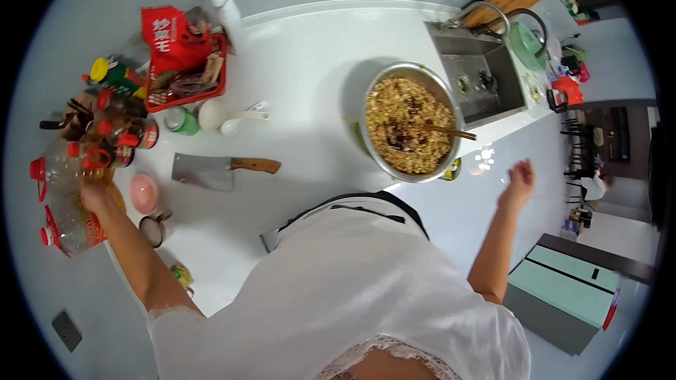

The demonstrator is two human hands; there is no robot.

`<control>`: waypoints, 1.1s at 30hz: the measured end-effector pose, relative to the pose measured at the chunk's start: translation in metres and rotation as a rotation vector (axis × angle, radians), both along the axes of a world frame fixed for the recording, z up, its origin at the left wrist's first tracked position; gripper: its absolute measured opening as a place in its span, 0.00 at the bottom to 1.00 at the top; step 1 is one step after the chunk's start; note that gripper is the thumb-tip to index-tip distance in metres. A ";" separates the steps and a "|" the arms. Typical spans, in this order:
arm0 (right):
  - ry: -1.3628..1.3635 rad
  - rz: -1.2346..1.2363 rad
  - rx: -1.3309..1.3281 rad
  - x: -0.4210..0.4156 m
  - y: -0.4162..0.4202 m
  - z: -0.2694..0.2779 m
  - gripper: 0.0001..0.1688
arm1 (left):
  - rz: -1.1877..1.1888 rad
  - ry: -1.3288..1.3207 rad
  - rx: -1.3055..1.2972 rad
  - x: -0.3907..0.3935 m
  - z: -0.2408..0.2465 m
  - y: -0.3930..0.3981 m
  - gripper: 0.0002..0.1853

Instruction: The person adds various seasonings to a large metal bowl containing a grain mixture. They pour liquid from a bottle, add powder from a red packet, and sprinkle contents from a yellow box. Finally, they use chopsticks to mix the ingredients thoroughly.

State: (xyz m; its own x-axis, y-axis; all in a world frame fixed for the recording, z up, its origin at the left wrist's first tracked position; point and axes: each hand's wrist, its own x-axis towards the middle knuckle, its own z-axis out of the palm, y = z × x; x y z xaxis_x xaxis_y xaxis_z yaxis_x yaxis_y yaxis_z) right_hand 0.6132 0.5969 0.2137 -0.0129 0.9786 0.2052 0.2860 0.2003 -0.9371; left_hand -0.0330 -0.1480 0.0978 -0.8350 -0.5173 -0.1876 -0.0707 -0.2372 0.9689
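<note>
My left hand [95,198] is among the large clear plastic oil bottles [72,229] at the far left of the counter; whether its fingers grip one is not clear. My right hand [520,182] hangs in the air at the right, away from the counter, fingers curled around nothing visible. A steel bowl [456,96] near the sink holds a chopped filling [417,111] with dark sauce on it. Wooden chopsticks [454,131] lean out over the bowl's right rim. On the counter lies a cleaver [227,169], its wooden handle pointing right.
Sauce bottles with red caps [127,132] stand near a red basket [187,97] of packets. A pink bowl [143,193], a mug [156,228], a green can [181,120] and white spoons [243,120] are close by. The steel sink [478,76] is at the right.
</note>
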 end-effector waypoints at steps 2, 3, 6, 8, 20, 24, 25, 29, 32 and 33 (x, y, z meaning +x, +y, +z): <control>-0.142 0.088 -0.063 -0.014 0.001 -0.032 0.33 | 0.031 0.134 -0.006 0.038 0.033 0.039 0.11; -0.243 0.120 -0.112 -0.048 -0.018 -0.046 0.35 | -0.007 0.209 0.061 0.059 0.046 0.059 0.09; 0.032 0.333 -0.216 -0.118 -0.029 -0.066 0.34 | -0.277 0.223 0.032 0.112 0.065 0.140 0.02; 0.227 0.447 -0.281 -0.141 -0.005 -0.085 0.18 | -0.426 0.170 0.039 0.165 0.090 0.240 0.11; 0.432 1.174 -0.271 -0.132 -0.015 -0.103 0.30 | -0.939 -0.212 -0.567 0.370 -0.038 0.533 0.17; 0.545 0.942 -0.562 -0.150 0.044 -0.087 0.29 | -0.712 -0.164 -0.675 0.383 -0.030 0.560 0.16; 0.514 0.887 -0.545 -0.170 0.048 -0.079 0.28 | -0.691 -0.177 -0.664 0.385 -0.030 0.562 0.15; 0.535 0.693 -0.584 -0.253 0.012 -0.063 0.27 | -0.621 -0.145 -0.757 0.384 -0.039 0.563 0.15; 0.481 0.953 -0.447 -0.246 -0.033 -0.067 0.25 | -0.625 -0.202 -0.713 0.385 -0.033 0.566 0.16; 0.503 1.026 -0.443 -0.237 -0.042 -0.075 0.24 | -0.612 -0.201 -0.694 0.385 -0.035 0.565 0.16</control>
